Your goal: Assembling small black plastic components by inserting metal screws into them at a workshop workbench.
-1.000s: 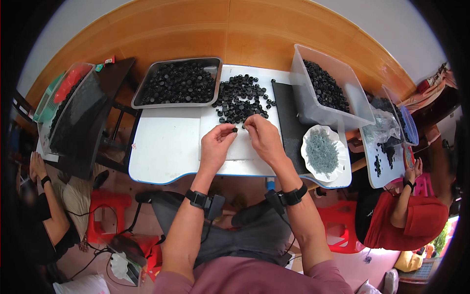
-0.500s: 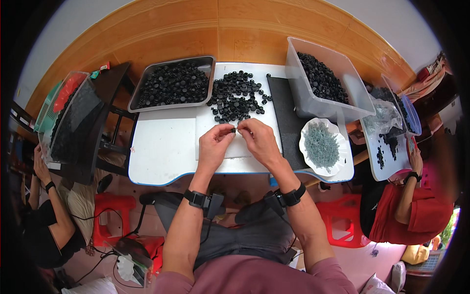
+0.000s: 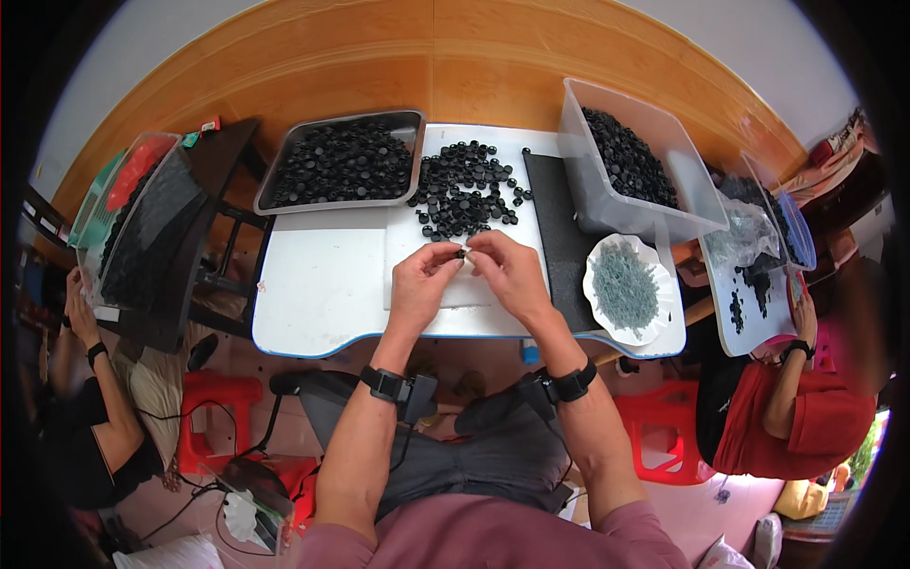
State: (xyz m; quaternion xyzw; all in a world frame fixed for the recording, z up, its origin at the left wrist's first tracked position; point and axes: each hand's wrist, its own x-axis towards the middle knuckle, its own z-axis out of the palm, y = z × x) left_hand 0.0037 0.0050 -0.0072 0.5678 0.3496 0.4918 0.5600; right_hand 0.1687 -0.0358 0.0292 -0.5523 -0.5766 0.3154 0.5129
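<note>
Over the white table, my left hand pinches a small black plastic cap between thumb and fingertips. My right hand meets it there, its fingertips closed at the same cap. Whether the right fingers also hold something small is hidden by the fingers themselves. Just beyond both hands lies a loose pile of similar black caps. To the right of my right hand stands a white scalloped dish full of thin grey-green pieces.
A metal tray of black caps is at the back left, and a clear plastic bin of black parts at the back right. A black mat lies between pile and dish. Co-workers sit on both sides, a hand showing at right.
My fingertips have drawn closer together around the small cap. The whole view has shifted slightly, so the table's things sit a little further right and lower.
</note>
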